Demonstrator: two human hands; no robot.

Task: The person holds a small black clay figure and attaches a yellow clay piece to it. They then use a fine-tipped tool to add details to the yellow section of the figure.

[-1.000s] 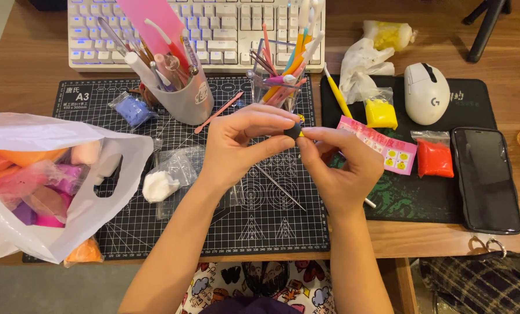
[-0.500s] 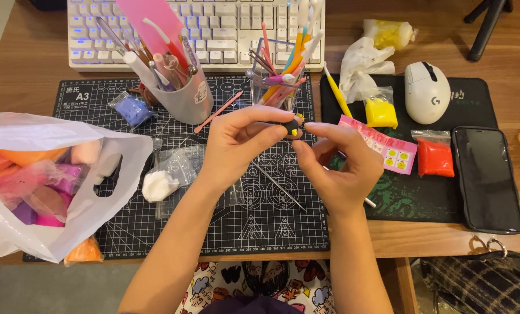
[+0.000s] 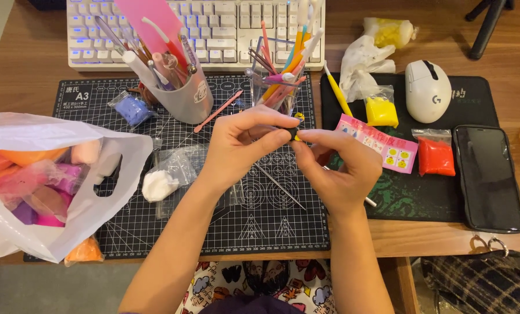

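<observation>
Left hand point(image 3: 242, 145) and right hand point(image 3: 338, 168) meet fingertip to fingertip, both pinching a small dark-and-yellow clay piece point(image 3: 295, 134) above the cutting mat point(image 3: 213, 221).

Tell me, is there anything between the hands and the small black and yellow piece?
No. The left hand and right hand both pinch the small black and yellow piece directly, above the cutting mat.
</observation>
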